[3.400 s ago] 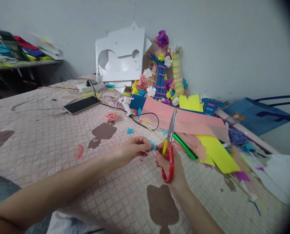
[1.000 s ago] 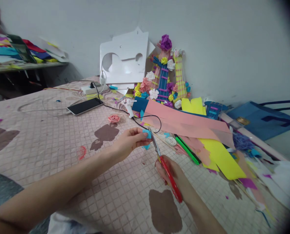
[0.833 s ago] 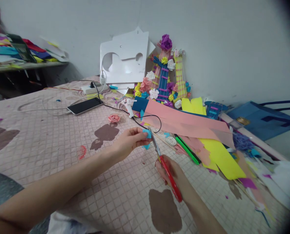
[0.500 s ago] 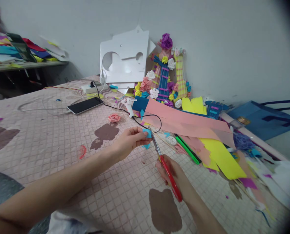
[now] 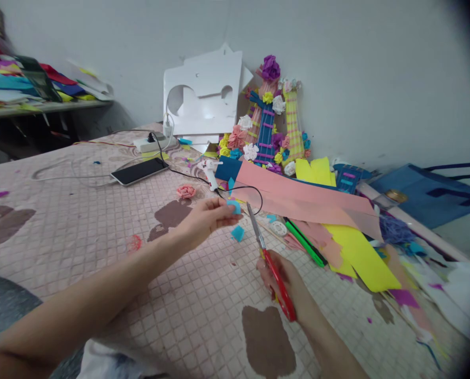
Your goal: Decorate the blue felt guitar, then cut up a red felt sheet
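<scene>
Between thumb and fingers, my left hand pinches a small piece of light blue paper. My right hand is wrapped round the red handles of a pair of scissors. The blades look closed and point up and away, just right of the pinched paper and apart from it. Below my left fingers, a blue paper scrap lies on the table. A pink paper flower rests behind my left wrist, near a white glue gun.
A phone and a power strip with cables lie at the left back. Pink paper, yellow paper and a green cutter knife cover the right side. Flower-decorated paper guitars lean on the wall.
The scissors have drawn off the blue paper, a little to the right. My left hand has shifted slightly left and up with the paper, and the scrap below shows more fully.
</scene>
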### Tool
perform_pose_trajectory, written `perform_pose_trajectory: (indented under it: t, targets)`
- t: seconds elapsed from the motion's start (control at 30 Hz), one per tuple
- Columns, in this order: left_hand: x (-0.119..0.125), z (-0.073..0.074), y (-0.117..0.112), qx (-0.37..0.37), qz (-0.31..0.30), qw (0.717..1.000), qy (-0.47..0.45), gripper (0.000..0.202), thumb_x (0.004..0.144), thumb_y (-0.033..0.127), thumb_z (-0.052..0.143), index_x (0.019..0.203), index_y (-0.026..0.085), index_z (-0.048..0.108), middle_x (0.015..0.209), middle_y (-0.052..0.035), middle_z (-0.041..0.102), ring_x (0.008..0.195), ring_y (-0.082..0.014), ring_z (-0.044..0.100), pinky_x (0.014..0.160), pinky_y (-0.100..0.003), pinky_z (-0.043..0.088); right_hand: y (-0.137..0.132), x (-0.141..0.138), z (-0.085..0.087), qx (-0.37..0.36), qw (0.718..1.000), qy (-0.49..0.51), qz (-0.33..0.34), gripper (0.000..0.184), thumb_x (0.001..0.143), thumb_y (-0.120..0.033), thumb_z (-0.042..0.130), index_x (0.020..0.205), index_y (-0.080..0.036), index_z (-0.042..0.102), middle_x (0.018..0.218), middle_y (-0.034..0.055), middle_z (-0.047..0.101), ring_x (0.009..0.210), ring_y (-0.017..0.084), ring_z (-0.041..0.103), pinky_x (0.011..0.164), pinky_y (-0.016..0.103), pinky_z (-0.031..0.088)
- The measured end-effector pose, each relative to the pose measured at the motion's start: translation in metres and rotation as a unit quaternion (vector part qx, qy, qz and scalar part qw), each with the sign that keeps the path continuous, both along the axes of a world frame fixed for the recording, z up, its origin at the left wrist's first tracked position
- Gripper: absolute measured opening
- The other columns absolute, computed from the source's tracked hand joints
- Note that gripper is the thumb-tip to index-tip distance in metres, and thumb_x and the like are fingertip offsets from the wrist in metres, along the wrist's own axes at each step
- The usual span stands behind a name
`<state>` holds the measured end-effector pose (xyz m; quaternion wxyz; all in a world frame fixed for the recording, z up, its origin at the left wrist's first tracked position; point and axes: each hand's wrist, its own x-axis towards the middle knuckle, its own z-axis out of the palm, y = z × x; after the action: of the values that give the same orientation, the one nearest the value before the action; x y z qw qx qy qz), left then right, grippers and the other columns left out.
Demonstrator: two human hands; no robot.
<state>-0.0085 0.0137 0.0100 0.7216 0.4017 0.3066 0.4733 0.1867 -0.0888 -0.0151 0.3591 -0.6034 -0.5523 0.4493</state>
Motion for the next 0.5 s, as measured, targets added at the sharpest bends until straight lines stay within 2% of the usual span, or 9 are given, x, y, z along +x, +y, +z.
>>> perform_pose_trajectory:
  t: [0.07,0.13,0.2,0.27,0.33,0.43,0.5]
  targets:
    - [-0.013,-0.005,0.019,0.061,0.053,0.993,0.081,0.022,0.072,0.024,0.070,0.074,0.016,0.050,0.068,0.0014,0.064,0.067,-0.0101,0.065,0.066,-0.023,0.051,0.002,0.003,0.000,-0.035,0.999,-0.004,-0.016,0.039,0.071,-0.055,0.061,0.067,-0.023,0.040,0.052,-0.0075,0.038,0.039,0.008,0.037,0.034,0.021,0.033]
    - [-0.026,-0.013,0.039,0.141,0.066,0.962,0.225,0.016,0.074,0.024,0.066,0.073,0.015,0.053,0.062,0.0012,0.062,0.059,-0.0091,0.061,0.058,-0.021,0.048,0.004,0.008,-0.002,-0.053,0.998,-0.011,-0.025,0.040,0.072,-0.059,0.057,0.069,-0.023,0.040,0.052,-0.0074,0.038,0.039,0.009,0.038,0.033,0.022,0.035]
    - [-0.038,-0.024,0.055,0.209,0.060,0.906,0.364,0.013,0.074,0.025,0.063,0.072,0.015,0.055,0.059,0.0010,0.061,0.056,-0.0103,0.059,0.055,-0.022,0.046,0.005,0.013,-0.006,-0.051,0.998,-0.018,-0.028,0.041,0.074,-0.061,0.054,0.069,-0.023,0.040,0.052,-0.0073,0.037,0.040,0.009,0.038,0.033,0.021,0.035]
    - [-0.045,-0.034,0.064,0.257,0.062,0.828,0.494,0.009,0.074,0.025,0.060,0.072,0.016,0.059,0.061,0.0003,0.062,0.059,-0.0117,0.059,0.056,-0.022,0.045,0.006,0.016,-0.011,-0.049,0.998,-0.029,-0.022,0.040,0.075,-0.060,0.055,0.070,-0.023,0.040,0.052,-0.0075,0.037,0.040,0.009,0.038,0.034,0.021,0.035]
    - [-0.047,-0.040,0.068,0.272,0.069,0.784,0.554,0.007,0.072,0.022,0.059,0.073,0.016,0.062,0.065,-0.0008,0.063,0.063,-0.0133,0.059,0.058,-0.023,0.044,0.006,0.018,-0.016,-0.044,0.998,-0.043,-0.017,0.039,0.076,-0.057,0.056,0.069,-0.023,0.039,0.052,-0.0077,0.037,0.040,0.008,0.038,0.034,0.020,0.034]
    - [-0.046,-0.039,0.067,0.270,0.087,0.763,0.581,0.013,0.073,0.021,0.058,0.083,0.016,0.065,0.076,-0.0043,0.066,0.069,-0.0156,0.060,0.063,-0.026,0.044,0.006,0.020,-0.019,-0.035,0.998,-0.057,-0.009,0.038,0.079,-0.055,0.055,0.069,-0.023,0.037,0.051,-0.0077,0.038,0.040,0.008,0.039,0.035,0.020,0.033]
    - [-0.044,-0.035,0.062,0.280,0.114,0.742,0.598,0.022,0.076,0.022,0.057,0.096,0.015,0.064,0.093,-0.0083,0.066,0.072,-0.0165,0.060,0.067,-0.029,0.044,0.007,0.020,-0.017,-0.034,0.997,-0.062,-0.011,0.038,0.080,-0.055,0.054,0.069,-0.023,0.037,0.050,-0.0079,0.037,0.040,0.008,0.039,0.035,0.020,0.032]
